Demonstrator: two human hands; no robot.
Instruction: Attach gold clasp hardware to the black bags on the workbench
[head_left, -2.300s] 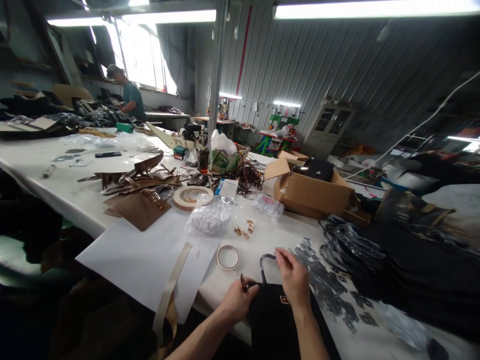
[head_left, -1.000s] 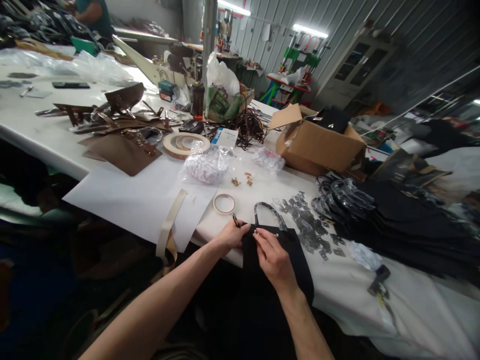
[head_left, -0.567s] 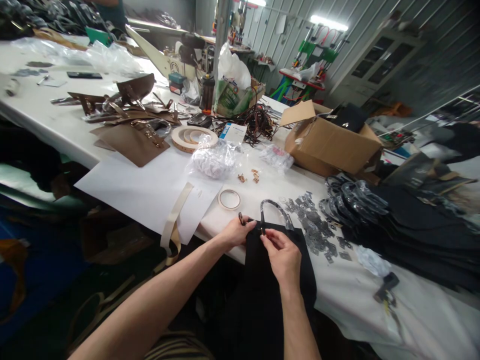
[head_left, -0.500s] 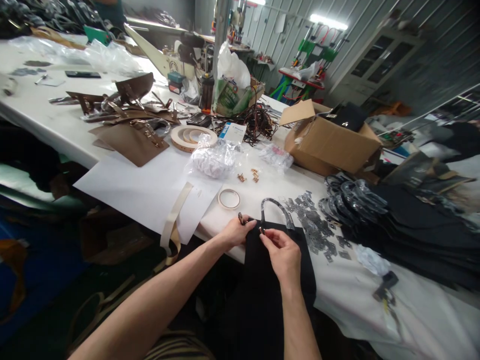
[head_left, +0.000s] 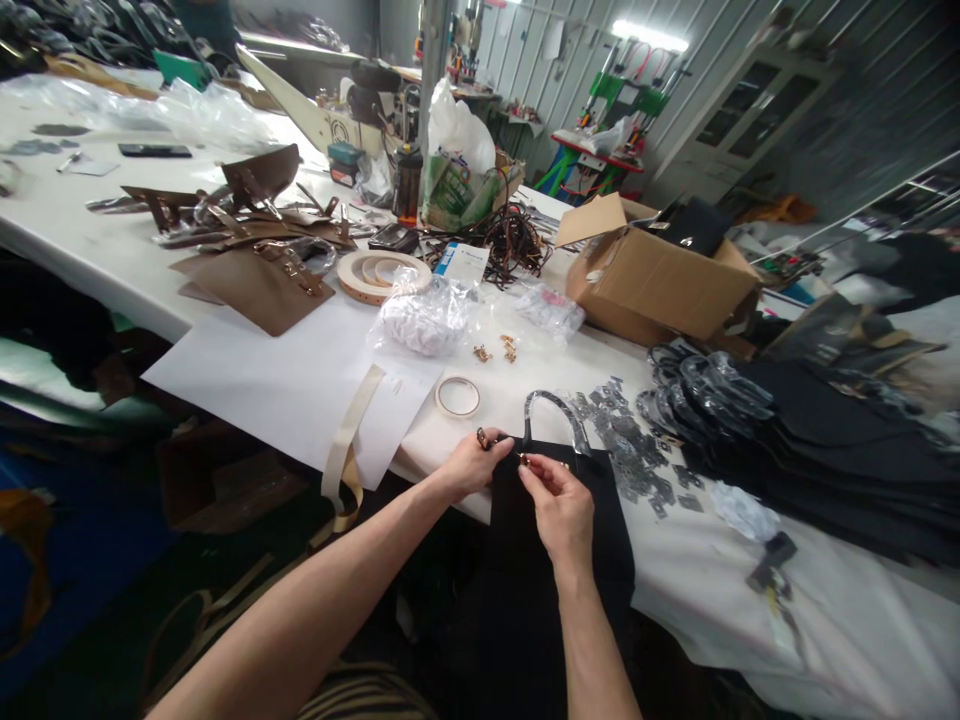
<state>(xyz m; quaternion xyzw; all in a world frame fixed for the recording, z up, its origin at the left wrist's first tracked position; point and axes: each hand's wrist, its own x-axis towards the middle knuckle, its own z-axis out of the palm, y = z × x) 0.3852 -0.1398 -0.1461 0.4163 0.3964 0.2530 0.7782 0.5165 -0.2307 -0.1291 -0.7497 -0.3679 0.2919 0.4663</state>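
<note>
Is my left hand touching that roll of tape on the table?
Apart: the head view shows a strip of white tabletop between your left hand and the roll of tape.

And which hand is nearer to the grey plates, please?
Right. The right hand is over the black bag, left of the grey plates; the left hand is farther away, at the bag's left edge.

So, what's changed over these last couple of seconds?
The right hand has left the handle and drawn nearer the left hand, pinching a small shiny piece at the black panel. The left hand still grips the panel's edge; tape roll and cardboard box stay put.
</note>
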